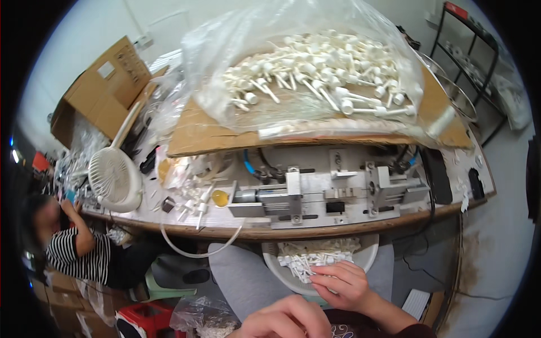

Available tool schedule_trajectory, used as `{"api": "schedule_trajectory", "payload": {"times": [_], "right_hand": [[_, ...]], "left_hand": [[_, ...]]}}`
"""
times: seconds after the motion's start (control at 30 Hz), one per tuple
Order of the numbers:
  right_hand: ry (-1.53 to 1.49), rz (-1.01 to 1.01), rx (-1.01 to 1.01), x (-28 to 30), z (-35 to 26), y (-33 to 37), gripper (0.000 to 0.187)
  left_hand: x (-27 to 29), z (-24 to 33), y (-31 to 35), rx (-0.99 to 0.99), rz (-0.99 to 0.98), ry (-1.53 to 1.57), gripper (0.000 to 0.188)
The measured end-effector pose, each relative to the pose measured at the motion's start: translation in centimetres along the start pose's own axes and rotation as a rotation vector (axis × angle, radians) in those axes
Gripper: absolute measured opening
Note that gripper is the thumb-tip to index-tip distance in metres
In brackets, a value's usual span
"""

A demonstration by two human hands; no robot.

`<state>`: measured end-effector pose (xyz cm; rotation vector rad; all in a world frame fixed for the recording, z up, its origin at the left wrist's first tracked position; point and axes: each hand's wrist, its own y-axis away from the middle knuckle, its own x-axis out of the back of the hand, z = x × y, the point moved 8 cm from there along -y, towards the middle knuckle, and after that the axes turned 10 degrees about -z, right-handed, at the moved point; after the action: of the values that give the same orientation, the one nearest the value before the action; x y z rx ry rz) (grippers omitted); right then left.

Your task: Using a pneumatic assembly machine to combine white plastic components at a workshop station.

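My right hand (345,286) reaches over a white basin (369,258) between my knees. Its fingers stretch forward with the thumb apart, and no item shows between them. Many white plastic pieces (304,262) with thin stems fill the basin, just beyond the fingertips. My left hand (290,318) is closer to my body, at the lower edge of the view. Its fingers are curled in, and whatever they may hold is hidden behind them.
On the table stands a metal clamping fixture (332,194). Above it, a cardboard sheet (225,141) carries a plastic bag (203,73) with a heap of white capped stems (321,67). A white fan (115,177) stands left, near a seated co-worker (79,248). A clear hose (191,254) loops off the table edge.
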<state>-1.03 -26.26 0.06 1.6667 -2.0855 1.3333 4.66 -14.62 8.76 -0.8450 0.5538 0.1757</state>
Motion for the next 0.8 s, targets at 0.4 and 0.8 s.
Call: {"api": "schedule_trajectory", "payload": {"times": [0.4, 0.8], "right_hand": [[0.032, -0.107, 0.046, -2.0, 0.5, 2.6, 0.028], [-0.033, -0.211, 0.037, -3.9, 2.8, 3.8, 0.043]], "left_hand": [[-0.5, 3.2, -0.2, -0.181, -0.202, -0.279, 0.033], [-7.1, 4.0, -2.1, -0.513, -0.292, -0.161, 0.044]]}}
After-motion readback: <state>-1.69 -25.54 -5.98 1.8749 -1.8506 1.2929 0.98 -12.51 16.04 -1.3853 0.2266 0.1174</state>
